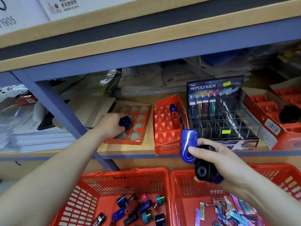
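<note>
The left hand (110,126), curled round a navy sharpener (125,122), could miss its slot in the tray (147,115), and the right hand (216,159), overfull clutching a blue sharpener (187,144) and a black sharpener (203,170), might drop one.

Two red baskets (130,180) (184,185); four red sharpener boxes (127,142) (164,149) (267,106) (290,95); one Hi-Polymer display case (215,88). Held: one dark blue sharpener (126,122), one bright blue sharpener (187,144), one black sharpener (204,168). Two more sharpeners (172,108) (175,118) in one box.

The left hand (112,125) partly hides the dark blue sharpener (126,122) it grips; rear packets (146,79) blur.
</note>
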Demonstrator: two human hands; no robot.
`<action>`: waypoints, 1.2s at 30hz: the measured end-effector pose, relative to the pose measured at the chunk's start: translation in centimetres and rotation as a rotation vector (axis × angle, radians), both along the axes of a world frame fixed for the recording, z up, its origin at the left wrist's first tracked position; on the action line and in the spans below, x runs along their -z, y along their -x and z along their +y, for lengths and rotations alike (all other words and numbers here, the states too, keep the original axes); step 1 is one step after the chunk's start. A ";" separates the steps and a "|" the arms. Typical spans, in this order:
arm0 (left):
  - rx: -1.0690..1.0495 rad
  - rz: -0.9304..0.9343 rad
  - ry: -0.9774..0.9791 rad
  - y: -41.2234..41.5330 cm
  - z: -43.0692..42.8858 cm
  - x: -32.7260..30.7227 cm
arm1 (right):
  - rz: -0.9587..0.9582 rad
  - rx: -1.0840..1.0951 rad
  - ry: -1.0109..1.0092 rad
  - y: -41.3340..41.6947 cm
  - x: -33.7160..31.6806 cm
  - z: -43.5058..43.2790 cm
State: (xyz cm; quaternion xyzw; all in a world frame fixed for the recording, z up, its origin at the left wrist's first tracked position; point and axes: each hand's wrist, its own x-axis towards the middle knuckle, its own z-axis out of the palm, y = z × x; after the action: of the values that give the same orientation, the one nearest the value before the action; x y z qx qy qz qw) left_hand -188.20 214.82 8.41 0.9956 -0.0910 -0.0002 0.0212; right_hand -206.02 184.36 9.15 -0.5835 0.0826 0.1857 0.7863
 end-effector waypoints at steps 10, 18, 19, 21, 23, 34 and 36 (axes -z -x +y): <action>-0.011 -0.159 0.118 2.1 -2.2 0.2 | 0.055 0.117 -0.154 -0.1 -0.4 0.3; 0.146 0.281 1.002 18.4 -15.1 -3.4 | 0.027 0.291 -0.347 0.0 -0.5 1.1; 0.130 0.272 1.005 18.9 -15.8 -3.2 | 0.014 0.300 -0.345 0.2 -0.6 1.1; 0.085 0.249 1.089 19.3 -16.6 -2.7 | -0.004 0.304 -0.354 0.6 -0.7 1.2; 0.007 0.299 1.251 19.3 -16.8 -2.3 | -0.010 0.308 -0.352 0.7 -0.9 1.0; -0.017 0.671 1.450 19.1 -13.8 -2.8 | 0.036 0.268 -0.325 1.0 -1.9 -1.0; 0.076 0.718 1.384 19.1 -13.9 -2.8 | 0.022 0.273 -0.326 1.0 -2.0 -1.2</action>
State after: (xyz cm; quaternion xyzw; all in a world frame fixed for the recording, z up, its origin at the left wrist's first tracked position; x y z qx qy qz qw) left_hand -207.29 200.91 11.25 0.6911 -0.0921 -0.2664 0.6656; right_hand -207.03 183.20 11.12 -0.4297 0.1384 0.0947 0.8873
